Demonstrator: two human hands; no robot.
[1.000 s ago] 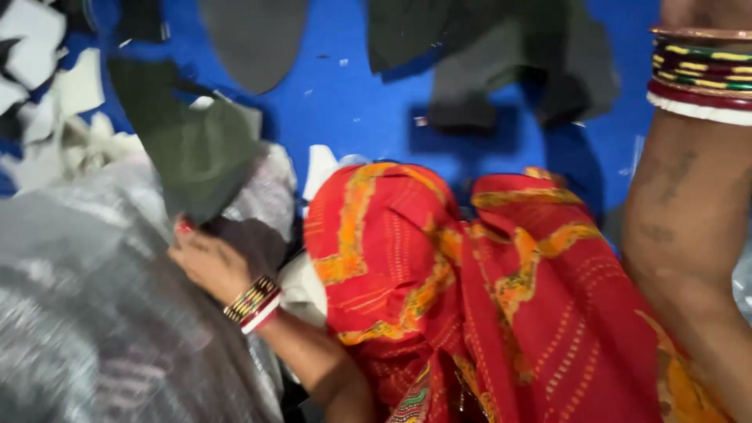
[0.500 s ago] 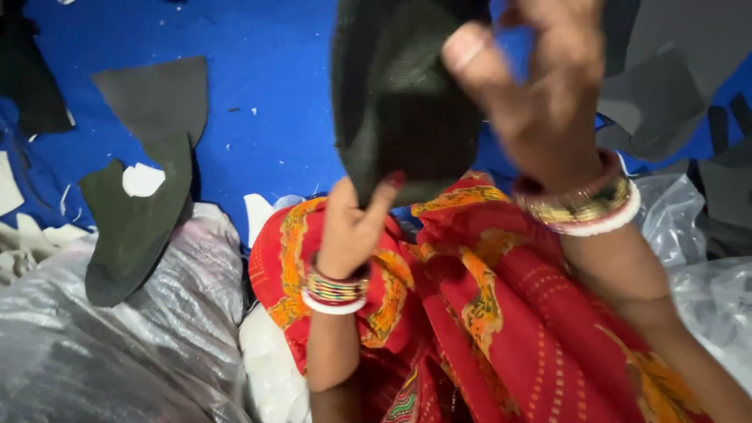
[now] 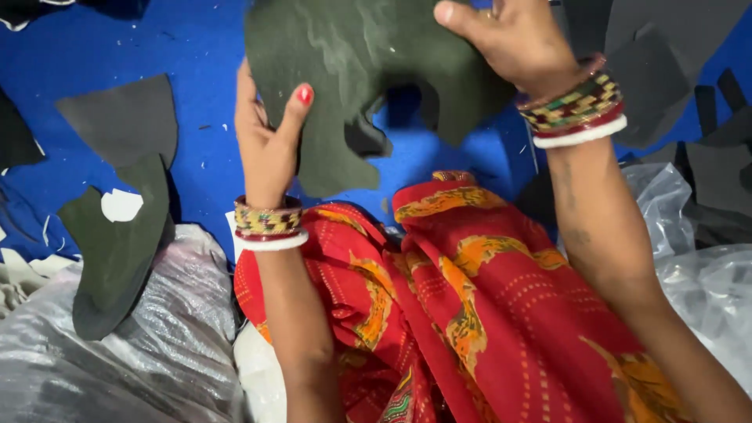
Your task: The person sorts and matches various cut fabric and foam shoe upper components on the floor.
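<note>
Both of my hands hold up one dark green felt-like sheet (image 3: pixel 352 70) with a cut-out notch along its lower edge. My left hand (image 3: pixel 268 141) pinches its left edge, thumb on the front. My right hand (image 3: pixel 513 39) grips its upper right edge with the thumb over the front. The sheet hangs above my lap, which is covered in red and orange patterned cloth (image 3: pixel 470 298). Striped bangles sit on both wrists.
A blue floor (image 3: pixel 117 39) lies under everything. Grey and dark green cut pieces (image 3: pixel 117 235) lie at the left, more grey pieces (image 3: pixel 666 63) at the upper right. Crinkled clear plastic bags (image 3: pixel 141 368) flank my lap on both sides.
The green sheet was bunched and folded in my hands; now it is spread out flat between them. My left hand has moved from its lower edge to its left edge.
</note>
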